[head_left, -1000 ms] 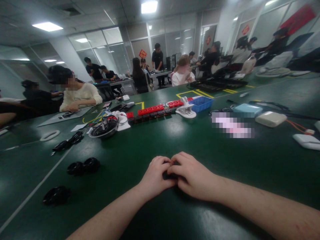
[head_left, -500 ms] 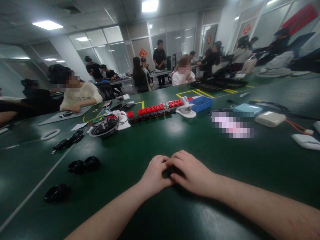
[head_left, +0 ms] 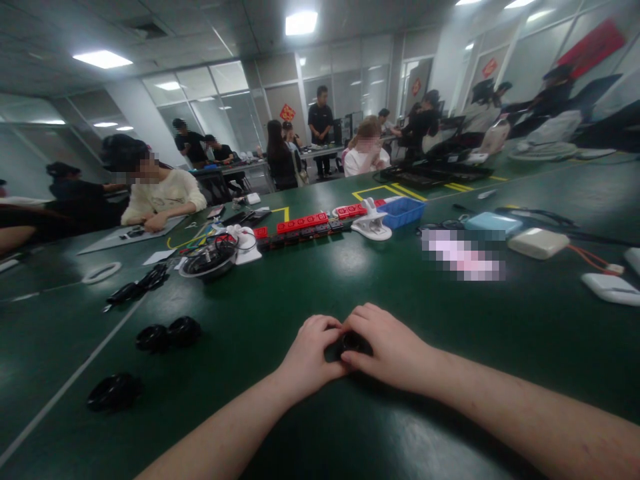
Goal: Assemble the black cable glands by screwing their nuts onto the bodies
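Low over the green table [head_left: 240, 400], my two hands meet in front of me. My right hand [head_left: 385, 343] is closed around a small black coil [head_left: 354, 342], which looks like a wound cable; only part of it shows between the fingers. My left hand [head_left: 313, 350] is curled beside it, fingertips and thumb meeting the right hand's. Whether the left also grips the coil is hidden. Off to the left lie similar shiny black coils: a touching pair [head_left: 169, 333] and another coil [head_left: 114, 391] nearer to me.
A metal bowl of black cables [head_left: 209, 260] stands at the back left, beside red power strips [head_left: 303, 222], a white clamp [head_left: 371, 223] and a blue bin [head_left: 403, 212]. Pouches and a white case [head_left: 611, 288] lie right. A person in a cream sweater [head_left: 165, 193] sits across the table.
My right hand's fingers have shifted slightly, and more of the black coil shows between them. The left hand stays nearly in place. The view has tilted a little.
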The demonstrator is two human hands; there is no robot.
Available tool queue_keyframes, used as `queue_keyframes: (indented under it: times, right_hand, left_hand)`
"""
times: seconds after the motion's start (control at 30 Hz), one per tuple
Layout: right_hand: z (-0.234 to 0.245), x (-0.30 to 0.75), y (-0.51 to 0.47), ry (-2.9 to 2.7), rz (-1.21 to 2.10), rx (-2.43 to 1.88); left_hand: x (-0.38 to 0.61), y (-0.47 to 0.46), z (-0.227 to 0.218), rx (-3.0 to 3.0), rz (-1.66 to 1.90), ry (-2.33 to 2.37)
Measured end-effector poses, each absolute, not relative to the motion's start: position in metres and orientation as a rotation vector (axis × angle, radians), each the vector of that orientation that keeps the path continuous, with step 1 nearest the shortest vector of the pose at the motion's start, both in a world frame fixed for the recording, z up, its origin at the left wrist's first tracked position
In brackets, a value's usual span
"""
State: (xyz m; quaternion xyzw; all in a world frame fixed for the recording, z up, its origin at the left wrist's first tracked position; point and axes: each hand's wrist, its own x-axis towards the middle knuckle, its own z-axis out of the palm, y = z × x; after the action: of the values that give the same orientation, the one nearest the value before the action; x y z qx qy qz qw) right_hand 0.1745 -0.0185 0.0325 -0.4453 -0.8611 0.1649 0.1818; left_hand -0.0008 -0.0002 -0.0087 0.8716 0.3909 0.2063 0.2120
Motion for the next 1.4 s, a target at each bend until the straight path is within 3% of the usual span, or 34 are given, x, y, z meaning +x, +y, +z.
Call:
queue_keyframes:
  times: [1.4]
  right_hand:
    - [0.0354, 0.1741, -0.0203, -2.495, 0.465, -1.117]
  left_hand:
    - [0.0004, -0.0007, -0.0086, 2.393, 0.574, 1.109]
